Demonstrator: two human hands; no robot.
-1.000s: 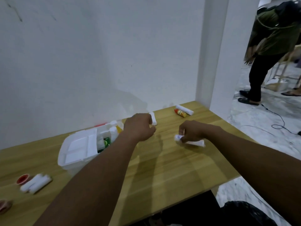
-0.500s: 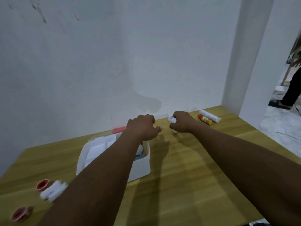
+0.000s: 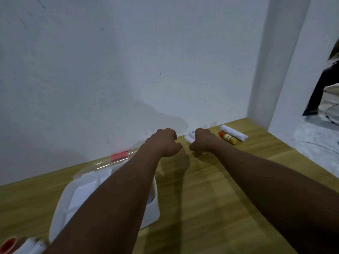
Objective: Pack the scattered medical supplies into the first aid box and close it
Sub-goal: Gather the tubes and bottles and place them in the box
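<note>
Wooden counter [image 3: 220, 189]: beyond the open first aid box [image 3: 153, 208], the right hand [image 3: 201, 141] grips a white tube [image 3: 189, 137], the left hand [image 3: 163, 143] is curled, contents unseen; a loose grip could drop the tube short of the box.

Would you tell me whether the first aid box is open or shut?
Open: the lid and red latch lie back behind the box, tray showing.

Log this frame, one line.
left hand: fingers curled, load unclear | right hand: grips white tube | first aid box: open | white roll, orange bottle: unpacked
</note>
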